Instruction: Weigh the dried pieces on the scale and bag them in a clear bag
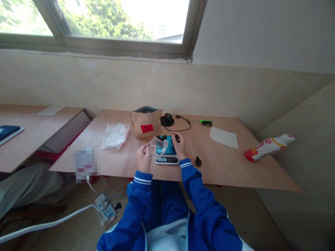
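Observation:
My left hand (pixel 143 158) pinches the edge of a clear plastic zip bag (pixel 159 148), which hangs over the near left part of a digital kitchen scale (pixel 167 160). The scale has a teal top, and a small dark piece (pixel 161 138) lies at its far edge. My right hand (pixel 179 146) is above the scale's right side, its fingertips closed on a small black object (pixel 177 138). A black rubbery piece (pixel 198 161) stands on the plywood table (pixel 217 167) just right of that hand.
Behind the scale stand a kraft paper bag (pixel 146 122) with a red label and a black corded device (pixel 167 120). A green-handled tool (pixel 206 122), white paper sheet (pixel 223 137), crumpled plastic bag (pixel 115 136) and pixelated item (pixel 85 164) share the table.

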A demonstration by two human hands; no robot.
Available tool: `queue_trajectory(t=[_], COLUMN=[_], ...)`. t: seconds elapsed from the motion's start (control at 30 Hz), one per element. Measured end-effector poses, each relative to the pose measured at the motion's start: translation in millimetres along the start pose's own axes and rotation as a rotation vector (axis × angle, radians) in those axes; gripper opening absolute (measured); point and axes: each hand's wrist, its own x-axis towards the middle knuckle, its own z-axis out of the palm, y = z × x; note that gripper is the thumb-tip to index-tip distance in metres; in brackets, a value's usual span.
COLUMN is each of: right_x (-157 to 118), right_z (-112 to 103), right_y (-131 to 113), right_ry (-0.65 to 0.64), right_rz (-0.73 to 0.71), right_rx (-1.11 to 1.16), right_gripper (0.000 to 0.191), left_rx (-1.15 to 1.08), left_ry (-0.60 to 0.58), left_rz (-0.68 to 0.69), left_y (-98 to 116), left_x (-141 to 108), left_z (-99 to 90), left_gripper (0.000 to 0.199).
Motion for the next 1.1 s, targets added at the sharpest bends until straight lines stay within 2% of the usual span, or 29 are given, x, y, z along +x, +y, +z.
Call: queue_trajectory(t=[0.07, 0.13, 0.2, 0.27, 0.33, 0.47, 0.6, 0.73, 0.87, 0.97, 1.1], right_x=[2.6, 2.9, 0.1, -4.8, -9.9, -16.9, -21.1, -25.5, -30.0, -31.3, -31.0], right_z=[2.3, 5.2, 8.7, 12.6, 16.3, 19.7, 18.3, 21.6, 32.9, 39.3, 38.5], right_y=[-14.8, -33.9, -54.3, -72.3, -85.5, -102.3, -113.4, -104.0, -75.5, -57.3, -43.8], right_ry=[0.064, 0.045, -0.066, -0.200, -0.258, -0.262, -0.323, -0.313, -0.290, -0.297, -0.317], right_rz=[0.149, 0.278, 0.408, 0.501, 0.488, 0.311, 0.275, 0.243, 0.205, 0.155, 0.115], right_rx=[0.263, 0.530, 0.731, 0.824, 0.794, 0.615, 0.603, 0.542, 0.455, 0.338, 0.259], right_gripper=[0.032, 0.035, 0.035, 0.034, 0.030, 0.025, 0.026, 0.026, 0.032, 0.036, 0.051], left_rx=[-0.014, -0.030, -0.048, -0.053, -0.033, 0.009, -0.004, -0.144, -0.367, -0.494, -0.549], left_ry=[-0.009, -0.008, 0.007, 0.036, 0.073, 0.112, 0.122, 0.107, 0.067, 0.090, 0.135], left_rz=[-0.027, -0.031, -0.007, 0.035, 0.076, 0.110, 0.118, 0.056, -0.110, -0.191, -0.158], left_y=[1.7, 3.9, 6.2, 8.5, 10.4, 13.5, 17.6, 21.4, 17.6, 10.4, 4.3], left_x=[-0.2, 0.5, 2.0, 3.7, 5.2, 6.5, 5.6, 2.9, 3.9, 9.3, 15.8], left_z=[2.0, 4.1, 6.4, 8.6, 10.4, 12.5, 11.6, 11.3, 19.6, 27.5, 29.7], left_gripper=[0.034, 0.035, 0.034, 0.032, 0.030, 0.027, 0.027, 0.030, 0.037, 0.040, 0.041])
